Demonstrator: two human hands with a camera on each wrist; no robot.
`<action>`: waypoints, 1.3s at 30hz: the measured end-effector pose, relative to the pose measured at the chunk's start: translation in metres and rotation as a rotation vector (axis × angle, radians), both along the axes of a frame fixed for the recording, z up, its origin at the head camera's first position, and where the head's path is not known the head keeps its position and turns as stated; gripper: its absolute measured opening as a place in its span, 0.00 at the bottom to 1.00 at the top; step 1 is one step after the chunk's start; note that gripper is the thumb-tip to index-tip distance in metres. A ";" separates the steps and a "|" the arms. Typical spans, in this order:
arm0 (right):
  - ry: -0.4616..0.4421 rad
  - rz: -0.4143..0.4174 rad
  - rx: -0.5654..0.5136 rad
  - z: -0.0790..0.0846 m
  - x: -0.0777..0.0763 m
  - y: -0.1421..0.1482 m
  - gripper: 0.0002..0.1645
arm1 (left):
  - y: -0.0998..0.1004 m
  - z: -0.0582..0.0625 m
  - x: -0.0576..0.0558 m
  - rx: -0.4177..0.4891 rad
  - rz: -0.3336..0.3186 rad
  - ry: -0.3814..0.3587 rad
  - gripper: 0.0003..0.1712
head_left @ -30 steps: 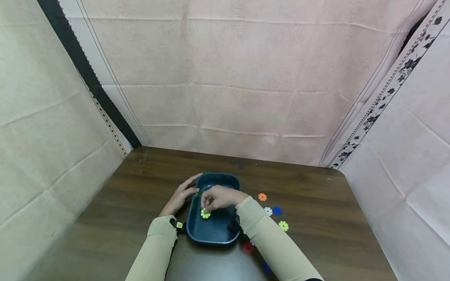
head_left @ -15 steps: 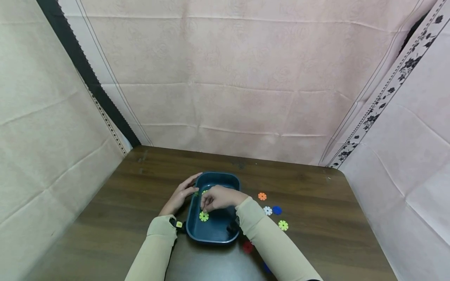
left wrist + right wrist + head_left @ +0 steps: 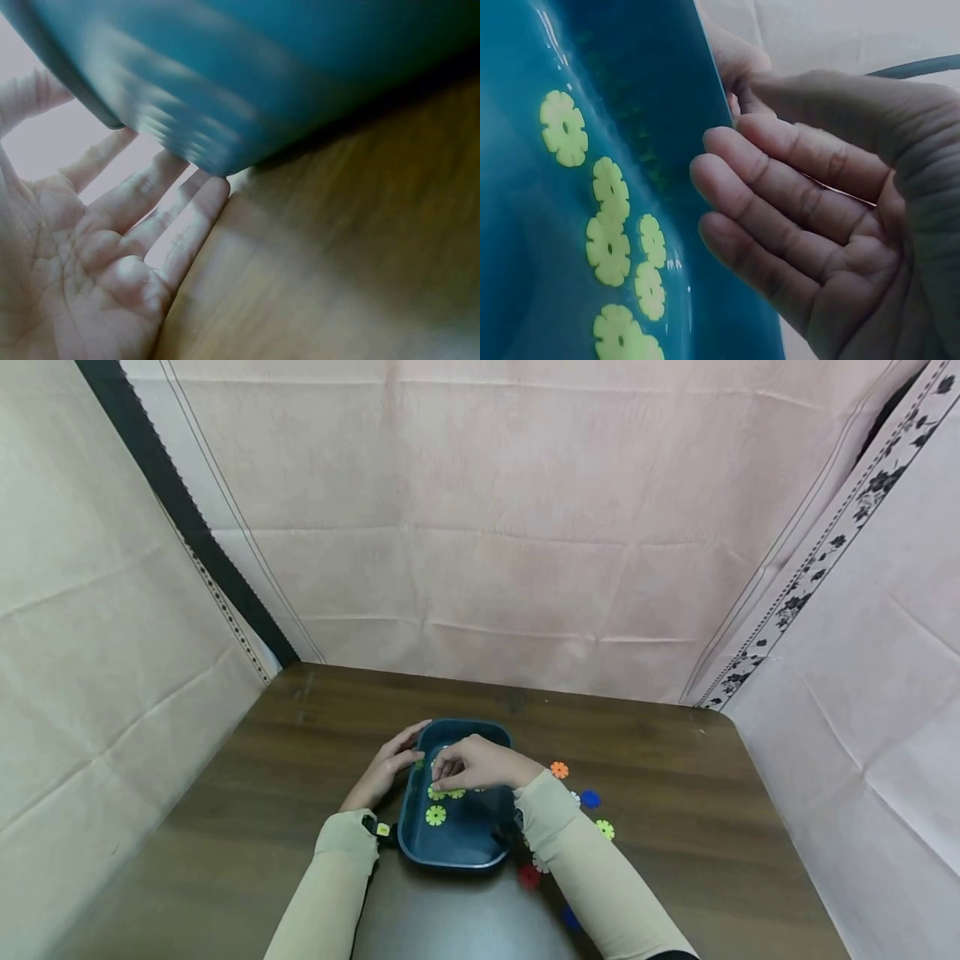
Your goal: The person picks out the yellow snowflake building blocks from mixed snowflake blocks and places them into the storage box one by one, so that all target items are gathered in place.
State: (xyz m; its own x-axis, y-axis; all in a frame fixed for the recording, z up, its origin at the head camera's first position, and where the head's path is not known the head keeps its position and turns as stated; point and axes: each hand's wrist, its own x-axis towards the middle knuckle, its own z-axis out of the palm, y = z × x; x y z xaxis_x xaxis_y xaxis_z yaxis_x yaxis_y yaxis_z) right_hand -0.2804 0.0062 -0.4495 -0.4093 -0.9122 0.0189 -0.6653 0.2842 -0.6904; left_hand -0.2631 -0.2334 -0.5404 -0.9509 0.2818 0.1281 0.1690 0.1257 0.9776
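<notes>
A dark blue rectangular tray [image 3: 457, 852] stands on the table in the head view. Several yellow-green flower-shaped notched discs [image 3: 608, 249] lie on its floor, some overlapping; one disc [image 3: 436, 815] sits apart nearer the front. My right hand [image 3: 483, 764] hovers above the tray with loosely bent fingers. In the right wrist view its thumb lies over the index finger, and no disc shows plainly between them. At the tray's left side, my left hand [image 3: 384, 772] rests with extended fingers; their tips touch the outer wall [image 3: 247, 75] in the left wrist view.
Right of the tray lie loose flower discs: an orange disc [image 3: 559, 769], a blue disc [image 3: 590, 799], a yellow-green disc [image 3: 604, 829], a red disc [image 3: 528, 877] and another blue disc [image 3: 572, 917]. My right forearm partly covers white ones. Pale cloth hangs behind the table [image 3: 637, 743].
My right hand has let go of a yellow-green disc and moved up and slightly right, uncovering more discs in the tray. The left hand keeps its place at the tray.
</notes>
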 end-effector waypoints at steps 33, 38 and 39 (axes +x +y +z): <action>-0.069 -0.269 -0.234 -0.007 0.024 0.077 0.09 | 0.000 0.004 0.002 0.033 -0.022 -0.034 0.32; -0.068 -0.300 -0.269 -0.012 0.025 0.101 0.10 | 0.001 0.000 0.000 0.033 -0.014 -0.027 0.32; -0.060 -0.310 -0.272 -0.012 0.024 0.106 0.11 | 0.001 -0.001 0.000 0.031 -0.012 -0.024 0.31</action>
State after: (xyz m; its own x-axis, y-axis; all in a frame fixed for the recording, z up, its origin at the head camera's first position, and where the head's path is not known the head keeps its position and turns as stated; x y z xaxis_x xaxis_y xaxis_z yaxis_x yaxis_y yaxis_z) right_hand -0.2559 0.1125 -0.4619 -0.6713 -0.7109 0.2097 -0.5329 0.2663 -0.8032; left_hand -0.2629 -0.2326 -0.5410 -0.9503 0.2896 0.1140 0.1466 0.0937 0.9847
